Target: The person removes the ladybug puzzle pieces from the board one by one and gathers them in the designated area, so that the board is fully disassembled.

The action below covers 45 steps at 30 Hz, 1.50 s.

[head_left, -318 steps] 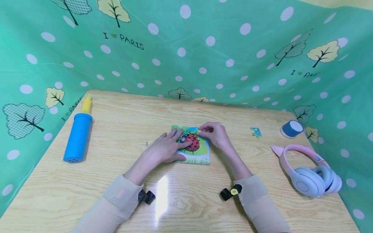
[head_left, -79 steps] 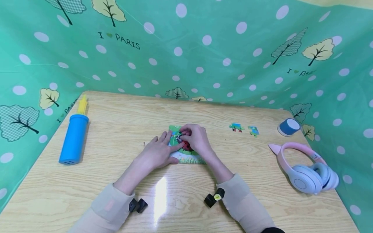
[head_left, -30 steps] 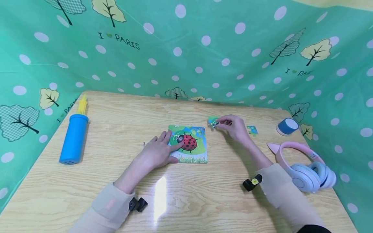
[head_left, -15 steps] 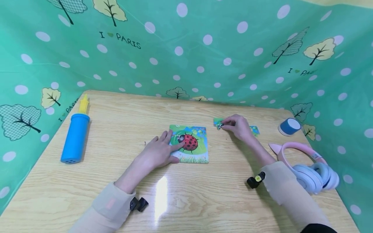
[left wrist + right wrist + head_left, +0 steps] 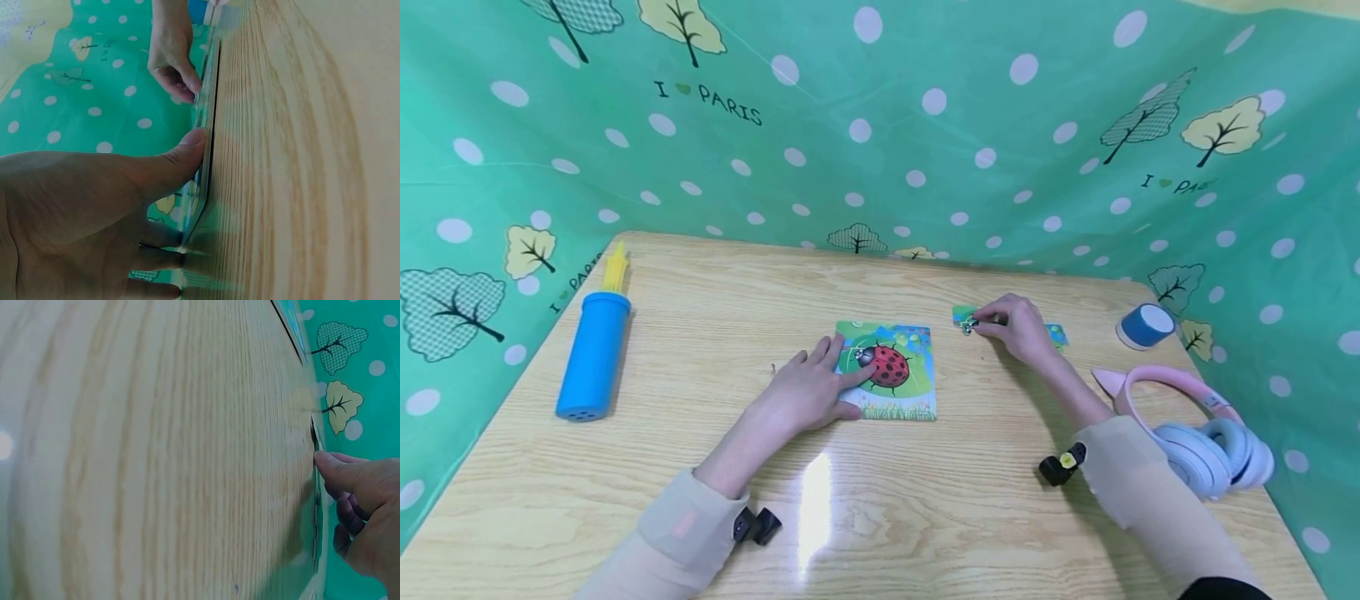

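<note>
Right hand (image 5: 1021, 330) moved rightward, pinching seemingly cardboard piece (image 5: 964, 317).

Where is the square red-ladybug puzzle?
Head view, centre: the puzzle lies partly under the left hand, left of the small green-blue puzzle piece the right hand pinches.

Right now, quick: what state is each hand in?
Left hand: open, fingers spread, resting partly on the ladybug puzzle board.
Right hand: holding a jigsaw piece, pinched at its edge.
</note>
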Each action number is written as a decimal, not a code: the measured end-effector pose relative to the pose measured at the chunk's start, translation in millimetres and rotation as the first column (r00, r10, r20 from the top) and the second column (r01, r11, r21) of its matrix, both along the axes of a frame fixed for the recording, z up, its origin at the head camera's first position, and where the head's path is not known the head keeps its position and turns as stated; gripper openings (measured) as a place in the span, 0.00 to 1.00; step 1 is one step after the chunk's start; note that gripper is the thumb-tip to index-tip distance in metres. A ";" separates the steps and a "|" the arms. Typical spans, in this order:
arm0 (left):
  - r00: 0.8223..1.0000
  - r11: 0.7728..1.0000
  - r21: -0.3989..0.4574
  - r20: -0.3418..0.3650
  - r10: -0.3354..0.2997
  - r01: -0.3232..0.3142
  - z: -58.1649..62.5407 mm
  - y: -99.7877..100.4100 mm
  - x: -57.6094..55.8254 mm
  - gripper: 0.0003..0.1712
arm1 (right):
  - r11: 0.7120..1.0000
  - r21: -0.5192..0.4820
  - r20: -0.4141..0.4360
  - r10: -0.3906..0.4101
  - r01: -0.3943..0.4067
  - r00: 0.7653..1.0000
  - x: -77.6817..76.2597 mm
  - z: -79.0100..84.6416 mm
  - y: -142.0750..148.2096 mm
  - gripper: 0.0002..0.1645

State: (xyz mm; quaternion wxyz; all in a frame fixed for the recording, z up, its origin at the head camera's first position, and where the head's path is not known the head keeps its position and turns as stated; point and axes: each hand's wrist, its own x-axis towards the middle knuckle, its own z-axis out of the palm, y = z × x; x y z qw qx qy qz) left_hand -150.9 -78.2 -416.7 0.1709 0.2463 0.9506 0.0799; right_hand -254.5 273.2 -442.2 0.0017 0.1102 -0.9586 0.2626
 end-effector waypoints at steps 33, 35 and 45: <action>0.980 0.989 0.090 -0.174 -0.099 0.116 -1.4 6.0 -1.8 0.40 | 0.958 -0.284 0.168 0.088 -0.038 0.982 35.6 22.2 -76.2 0.18; 0.976 0.984 0.109 -0.179 -0.122 0.142 -1.4 7.1 -2.6 0.40 | 0.958 -0.279 0.177 0.114 -0.061 0.978 37.7 21.0 -79.3 0.19; 0.978 0.967 0.156 -0.096 -0.187 0.200 -8.3 8.8 -5.8 0.41 | 0.968 -0.190 0.220 0.203 -0.162 0.954 42.9 13.8 -93.2 0.27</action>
